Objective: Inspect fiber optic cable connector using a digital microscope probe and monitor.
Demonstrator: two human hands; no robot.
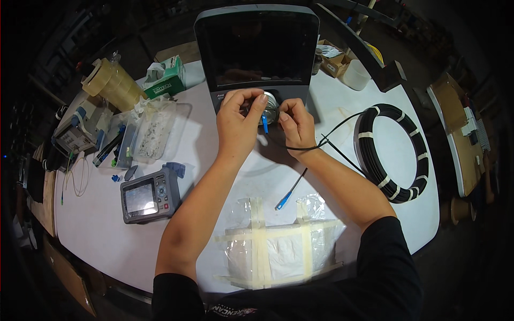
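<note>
Below the dark screen of a bench device (256, 51), both hands are at a round silver fitting (271, 101). My left hand (239, 122) is closed, its thumb and index finger against the fitting's left edge. A blue fibre-optic connector (265, 124) hangs down from the fitting, beside my left thumb. At the right edge, my right hand (297, 125) has its fingers pinched together; what lies between them is hidden. Black cable (334, 128) passes by my right wrist to a taped coil (367, 147). Another blue connector (284, 201) rests on the table between my forearms.
A grey handheld tester (142, 200) lies left of my forearm. Beyond it are a clear plastic bin (155, 131), tape rolls (110, 83) and a green tissue box (170, 77). A taped clear-plastic packet (284, 254) lies in front. A white roll (355, 75) stands back right.
</note>
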